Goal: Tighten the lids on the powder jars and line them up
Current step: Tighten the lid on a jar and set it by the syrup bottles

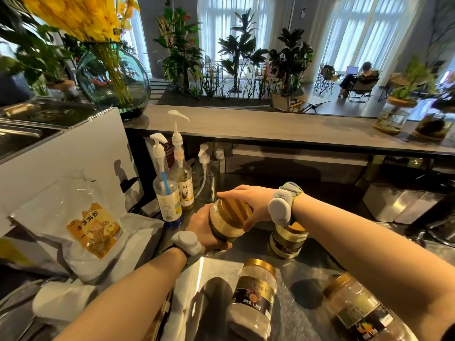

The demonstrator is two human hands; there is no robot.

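Observation:
A clear powder jar [225, 228] with pale powder and a gold lid [234, 210] is tilted above the steel counter [310, 269]. My left hand [204, 230] grips its body from the left. My right hand [248, 200] curls over the gold lid, thumb at its near edge. Three other gold-lidded jars stand on the counter: one [286, 241] just right of the held jar and partly hidden by my right wrist, one [253, 299] near the front middle, one [357, 308] at the front right under my right forearm.
Several pump syrup bottles [170, 193] stand just left and behind the held jar. A plastic powder bag [93, 230] with an orange label lies at the left. A white machine [61, 148] stands behind it. Metal containers [403, 203] sit at the right, under a raised bar ledge [270, 126].

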